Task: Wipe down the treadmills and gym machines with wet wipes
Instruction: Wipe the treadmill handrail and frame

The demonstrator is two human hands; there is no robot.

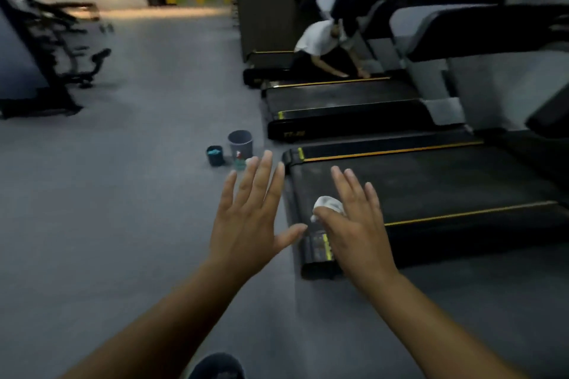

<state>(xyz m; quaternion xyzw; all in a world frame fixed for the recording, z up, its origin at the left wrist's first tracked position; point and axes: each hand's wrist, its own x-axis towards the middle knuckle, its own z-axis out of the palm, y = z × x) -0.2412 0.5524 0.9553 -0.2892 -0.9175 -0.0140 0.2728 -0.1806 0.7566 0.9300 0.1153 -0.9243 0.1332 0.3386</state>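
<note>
Crumpled white wet wipe (328,204) sat in the grip of the right hand (357,224) at lower centre of the frame, seemingly pinched under the thumb while the fingers lay straight. The left hand (249,218) beside it was released, fingers spread, holding nothing. Both hovered over the rear end of the nearest black treadmill belt (431,188). Soft, damp and very light, the wipe would likely bunch and slip in the palm; a flat hold across its middle should spread it best. A grey plastic bucket (240,143) stood on the grey floor (138,194) beyond, left of the treadmill.
</note>
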